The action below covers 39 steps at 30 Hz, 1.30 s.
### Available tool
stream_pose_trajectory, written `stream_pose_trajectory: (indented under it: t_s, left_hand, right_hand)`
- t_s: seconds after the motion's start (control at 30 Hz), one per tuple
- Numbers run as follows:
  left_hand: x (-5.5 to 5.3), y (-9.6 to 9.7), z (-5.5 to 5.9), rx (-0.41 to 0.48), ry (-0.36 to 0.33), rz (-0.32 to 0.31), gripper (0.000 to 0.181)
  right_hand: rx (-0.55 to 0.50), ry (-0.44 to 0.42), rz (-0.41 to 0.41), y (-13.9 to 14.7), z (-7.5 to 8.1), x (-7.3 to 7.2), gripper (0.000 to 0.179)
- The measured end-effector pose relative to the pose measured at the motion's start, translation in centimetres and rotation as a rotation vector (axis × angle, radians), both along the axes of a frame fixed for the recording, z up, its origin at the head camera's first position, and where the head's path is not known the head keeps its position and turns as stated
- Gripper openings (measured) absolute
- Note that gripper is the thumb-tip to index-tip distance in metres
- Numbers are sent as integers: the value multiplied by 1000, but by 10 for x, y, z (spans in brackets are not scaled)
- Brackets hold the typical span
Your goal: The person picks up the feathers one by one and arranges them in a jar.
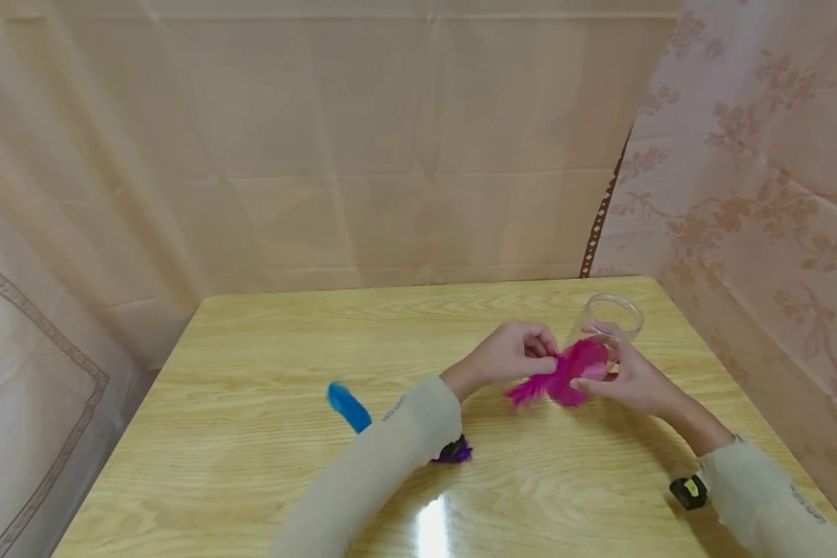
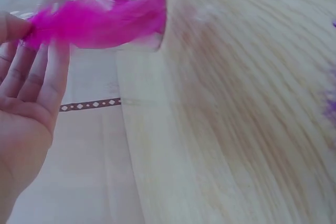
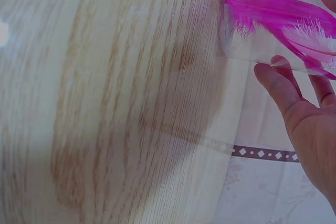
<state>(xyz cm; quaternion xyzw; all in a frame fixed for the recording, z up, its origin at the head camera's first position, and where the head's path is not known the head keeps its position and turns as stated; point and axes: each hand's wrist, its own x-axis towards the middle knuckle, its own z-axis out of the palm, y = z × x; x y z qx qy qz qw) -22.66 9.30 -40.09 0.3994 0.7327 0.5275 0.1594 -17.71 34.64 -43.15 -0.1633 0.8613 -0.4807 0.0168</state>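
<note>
My left hand (image 1: pixel 516 354) pinches the end of a magenta feather (image 2: pixel 105 24) between thumb and fingers. Beside it, a clear jar (image 1: pixel 617 302) with a round rim stands on the table at the right, and my right hand (image 1: pixel 638 381) holds its side. Thumb and fingers of that hand curve round the clear wall in the right wrist view. Magenta feathers (image 3: pixel 283 14) overlap the jar there, along with a paler pink one (image 3: pixel 310 38). In the head view, magenta plumes (image 1: pixel 582 368) cover the jar's lower part.
A blue feather (image 1: pixel 349 407) lies on the wooden table (image 1: pixel 265 341), left of my left sleeve. Dark purple feathers (image 1: pixel 455 451) show partly from under that sleeve. Next to my right sleeve is a small black object (image 1: pixel 688 492) with a yellow patch. Curtains hang behind and at both sides.
</note>
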Motion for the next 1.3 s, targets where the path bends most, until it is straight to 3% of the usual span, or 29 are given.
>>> stream_pose_trajectory:
  t_s: [0.1,0.23,0.4,0.67,0.9,1.07,1.3]
  left_hand:
    - [-1,2,4,24,-36,-8,16]
    - [-2,3,7,-3,-13,7,25]
    - [-2,3,8,-17,-18,29,24]
    - [1,2,13,14,-103,23,25]
    - [-1,2,18,27,-81,-8,24]
    - [-3,3,30,37,-84,-34,24]
    - [-2,8,60,71,-150,-78,23]
  right_hand:
    - [13,-6,0,1,0,1,83]
    - [20,-15,3,1,1,1,82]
    - [11,-17,12,0,3,1,83]
    - [10,-24,17,-1,3,2,82]
    - [4,-14,22,-1,2,2,84]
    - [4,-21,19,-1,1,1,83]
    - [13,-54,8,0,4,1,85]
